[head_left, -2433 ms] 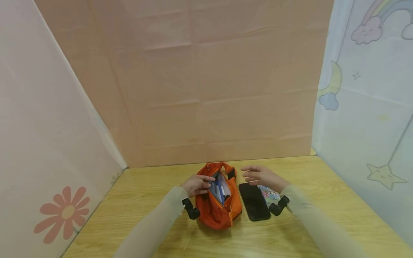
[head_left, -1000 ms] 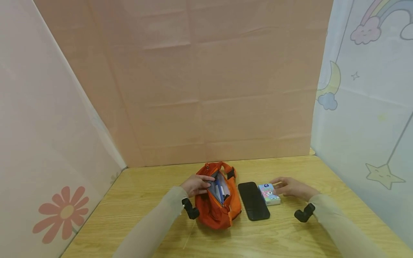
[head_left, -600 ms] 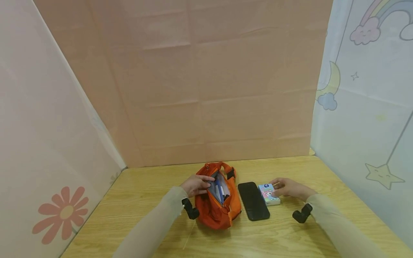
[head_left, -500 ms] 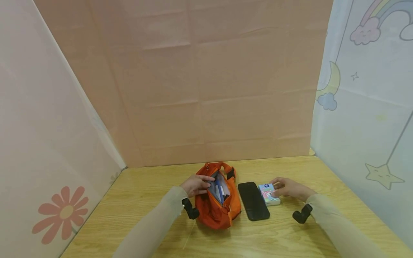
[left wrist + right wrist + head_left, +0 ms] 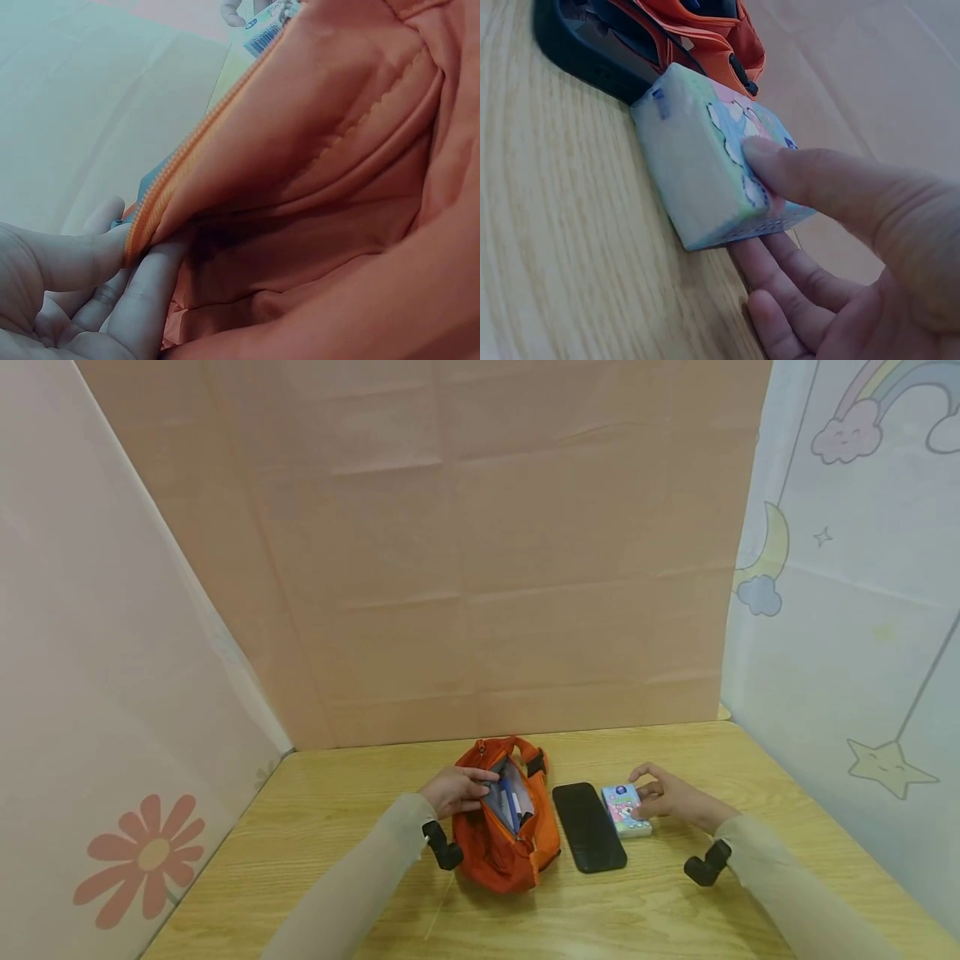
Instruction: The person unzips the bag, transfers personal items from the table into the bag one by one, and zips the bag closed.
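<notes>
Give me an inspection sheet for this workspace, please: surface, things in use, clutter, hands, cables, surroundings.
Surface: light wood-grain table, with a thin pale line near the bag, thread or mark unclear.
Things in use: bag unzipped, blue and white items inside; printed packet to its right.
Clutter: dark phone, lying between bag and packet.
Hands: left hand pinches the bag's zip edge; right hand grips the packet, thumb on its printed face.
Cables: nothing seen.
Surroundings: peach sheet behind, flower-print sheet left, moon-and-star sheet right.
</notes>
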Available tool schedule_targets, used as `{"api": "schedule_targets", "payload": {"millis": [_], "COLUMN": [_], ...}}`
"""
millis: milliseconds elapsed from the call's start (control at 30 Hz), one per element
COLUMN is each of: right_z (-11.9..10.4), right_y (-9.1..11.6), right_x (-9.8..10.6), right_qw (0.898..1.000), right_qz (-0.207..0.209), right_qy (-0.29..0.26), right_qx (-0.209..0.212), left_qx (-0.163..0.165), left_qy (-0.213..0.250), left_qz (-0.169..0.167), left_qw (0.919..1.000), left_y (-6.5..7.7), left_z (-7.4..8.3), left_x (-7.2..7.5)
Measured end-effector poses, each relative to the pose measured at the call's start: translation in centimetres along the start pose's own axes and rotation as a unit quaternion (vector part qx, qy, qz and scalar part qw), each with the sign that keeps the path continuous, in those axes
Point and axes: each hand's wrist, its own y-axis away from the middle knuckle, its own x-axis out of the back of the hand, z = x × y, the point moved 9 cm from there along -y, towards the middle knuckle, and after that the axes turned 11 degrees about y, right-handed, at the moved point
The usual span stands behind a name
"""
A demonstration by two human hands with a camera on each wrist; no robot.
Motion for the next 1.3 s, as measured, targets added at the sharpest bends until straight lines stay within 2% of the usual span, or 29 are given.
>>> {"api": "schedule_targets", "payload": {"millis": [200, 600, 767, 967, 1300], "right_z": [-0.4, -0.4, -0.9, -1.9, -4.8], "right_y": [0.1, 0.1, -0.4, -1.3, -3.4], "right_x": [0.0, 0.0, 0.2, 0.0, -1.7], "right_qw": [1.000, 0.999, 0.999, 0.998, 0.996], "right_qz": [0.010, 0.030, 0.037, 0.037, 0.029], "right_qy": [-0.010, -0.021, -0.023, -0.046, -0.086], "right_qx": [0.018, -0.007, -0.003, 0.005, 0.017], "left_qx": [-0.003, 0.001, 0.001, 0.000, -0.002], "left_qy": [0.001, 0.002, 0.002, 0.004, 0.000], "left_qz": [-0.004, 0.007, 0.007, 0.002, 0.000], "left_qw": [1.0000, 1.0000, 1.0000, 1.0000, 1.0000], "left_y": [-0.1, -0.1, -0.2, -0.3, -0.2], "left_z": [0.0, -0.2, -0.2, -0.2, -0.2], "left_x": [0.0, 0.1, 0.1, 0.1, 0.1]}}
